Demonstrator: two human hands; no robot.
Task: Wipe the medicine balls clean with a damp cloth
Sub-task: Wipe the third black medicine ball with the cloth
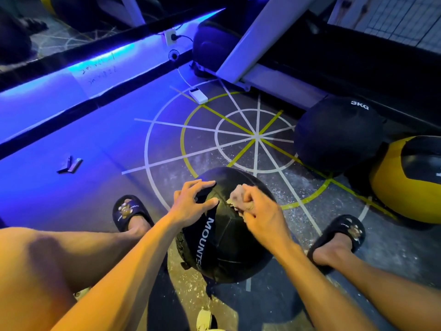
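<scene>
Wiping black medicine ball (229,240) on the floor between my feet.
My right hand (261,215) is clenching a crumpled cloth (238,195) in its grip, pressing it on the ball's top; my left hand (191,201) is lying spread-fingered on the ball, grasping nothing. A 3KG ball (338,134) and a yellow ball (410,180) are sitting at right.

A black medicine ball (229,235) sits on the floor between two slippered feet. On its top, the left hand (193,201) rests with spread fingers; beside it, the right hand (260,211) grips a bunched cloth (237,197) against the ball.
</scene>
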